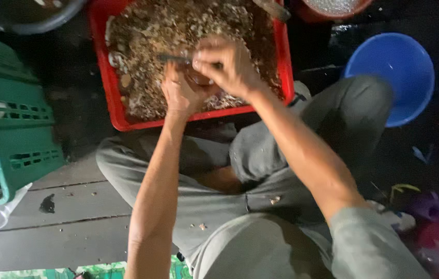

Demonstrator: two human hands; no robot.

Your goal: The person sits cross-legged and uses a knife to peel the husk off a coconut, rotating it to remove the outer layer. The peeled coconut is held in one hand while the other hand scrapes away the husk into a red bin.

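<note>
Person sits w/ knees apart on a plank floor (49, 227), both hands working over the near edge of a red crate (106, 88) heaped w/ brownish shells and grit. Left hand (180, 93) is curled shut around a small shell (198, 78), mostly hidden btwn palm and the other hand, just above the crate's front rim. Right hand (229, 64) is clamped on a thin metal tool (174, 59), blade pointing left across the pile, tip near the shell; motion blur hides exact contact. Judging by look, the shell is light, hard, rough and prob. wet, so slippery, w/ brittle edges that could chip or cut; best held cupped in the palm, thumb pressing the flat side, fingers clear of the blade path. Tool looks stiff, narrow, gripped near its handle end. Green slatted basket (12, 129) stands at left, blue bowl (392, 72) at right beyond the knee, well apart from the hands.
</note>
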